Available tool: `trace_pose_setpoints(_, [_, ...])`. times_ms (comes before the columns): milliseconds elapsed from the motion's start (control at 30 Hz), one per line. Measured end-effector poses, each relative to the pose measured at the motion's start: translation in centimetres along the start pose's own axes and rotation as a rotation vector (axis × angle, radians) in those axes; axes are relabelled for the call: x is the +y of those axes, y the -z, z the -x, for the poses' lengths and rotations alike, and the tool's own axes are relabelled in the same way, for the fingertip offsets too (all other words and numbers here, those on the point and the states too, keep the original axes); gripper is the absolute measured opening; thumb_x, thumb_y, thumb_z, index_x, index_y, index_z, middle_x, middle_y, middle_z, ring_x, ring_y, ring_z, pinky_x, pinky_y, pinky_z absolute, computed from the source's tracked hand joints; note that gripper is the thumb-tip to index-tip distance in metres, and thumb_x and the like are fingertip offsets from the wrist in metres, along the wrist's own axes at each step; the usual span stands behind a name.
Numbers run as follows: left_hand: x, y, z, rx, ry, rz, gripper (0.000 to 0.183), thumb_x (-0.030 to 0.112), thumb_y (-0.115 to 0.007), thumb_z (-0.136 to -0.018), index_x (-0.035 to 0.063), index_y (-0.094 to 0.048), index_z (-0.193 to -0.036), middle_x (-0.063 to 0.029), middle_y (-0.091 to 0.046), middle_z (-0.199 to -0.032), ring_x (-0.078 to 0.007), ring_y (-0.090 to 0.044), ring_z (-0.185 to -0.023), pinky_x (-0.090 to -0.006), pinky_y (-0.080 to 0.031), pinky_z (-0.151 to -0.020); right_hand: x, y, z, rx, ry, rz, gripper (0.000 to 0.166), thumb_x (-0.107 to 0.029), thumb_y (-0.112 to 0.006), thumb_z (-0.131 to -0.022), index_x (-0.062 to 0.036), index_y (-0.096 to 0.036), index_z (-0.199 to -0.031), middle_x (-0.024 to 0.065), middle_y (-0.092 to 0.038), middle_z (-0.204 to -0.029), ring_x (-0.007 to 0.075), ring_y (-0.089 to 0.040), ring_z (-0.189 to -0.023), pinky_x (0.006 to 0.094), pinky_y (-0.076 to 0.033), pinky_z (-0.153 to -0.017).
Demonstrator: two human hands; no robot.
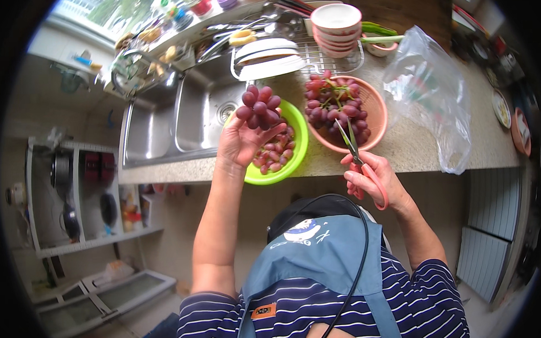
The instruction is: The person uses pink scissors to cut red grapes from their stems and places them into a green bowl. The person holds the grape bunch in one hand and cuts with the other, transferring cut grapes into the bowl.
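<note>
My left hand (242, 141) holds up a small cluster of red grapes (260, 107) above a lime-green bowl (302, 143). Loose grapes (275, 153) lie inside that bowl. In my right hand (376, 178) is a pair of scissors (373, 183) with pink handles, its blades parted. Their tips reach over the near part of a large bunch of red grapes (337, 102) with green stems. The bunch rests in a salmon-pink plastic basket (378, 109); whether the blades touch it I cannot tell.
A double stainless-steel sink (201, 109) lies left of the bowls. Behind them, a wire dish rack (313, 62) holds white plates (269, 57) and stacked bowls (336, 30). A crumpled clear plastic bag (433, 92) lies on the stone countertop (413, 157) at right.
</note>
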State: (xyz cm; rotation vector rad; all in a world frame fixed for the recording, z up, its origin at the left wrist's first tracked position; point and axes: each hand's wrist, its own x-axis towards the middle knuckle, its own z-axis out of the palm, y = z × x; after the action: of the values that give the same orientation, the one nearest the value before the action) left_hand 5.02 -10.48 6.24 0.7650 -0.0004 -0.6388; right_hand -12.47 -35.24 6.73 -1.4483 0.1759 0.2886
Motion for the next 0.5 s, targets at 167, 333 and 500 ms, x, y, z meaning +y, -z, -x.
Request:
trace_pose_setpoints(167, [0.2, 4.6, 2.0, -0.137, -0.01, 0.527, 0.051, 0.021, -0.049, -0.095, 0.0056, -0.036, -0.142, -0.0102, -0.044, -0.142, -0.0405, -0.042, -0.129, -0.0558, -0.047, -0.098, -1.9, -3.8, -2.9, -0.197, 0.104, 0.145, 0.021, -0.008, -0.06, -0.089, 0.001, -0.054, -0.107, 0.0022, -0.057, -0.069, 0.0072, -0.055, -0.057, 0.0215, -0.047, -0.054])
trace_pose_setpoints(333, [0.2, 4.6, 3.8, 0.107, -0.176, 0.138, 0.018, 0.01, -0.049, -0.092, 0.0062, -0.051, -0.109, -0.0211, -0.056, -0.122, -0.0327, -0.061, -0.106, -0.0503, -0.056, -0.084, -3.3, -6.8, -4.4, -0.284, 0.101, 0.222, 0.022, -0.009, -0.061, -0.089, 0.0019, -0.054, -0.107, 0.0011, -0.056, -0.067, 0.0067, -0.054, -0.057, 0.0213, -0.046, -0.054])
trace_pose_setpoints(500, [0.0, 5.7, 3.9, 0.195, -0.313, -0.172, 0.012, 0.004, -0.056, -0.089, 0.0039, -0.054, -0.101, -0.0097, -0.064, -0.091, -0.0183, -0.066, -0.084, -0.034, -0.057, -0.075, -3.6, -8.3, -5.3, -0.312, -0.017, 0.227, 0.023, -0.01, -0.061, -0.09, 0.002, -0.054, -0.109, 0.003, -0.058, -0.068, 0.0082, -0.056, -0.058, 0.0215, -0.045, -0.052])
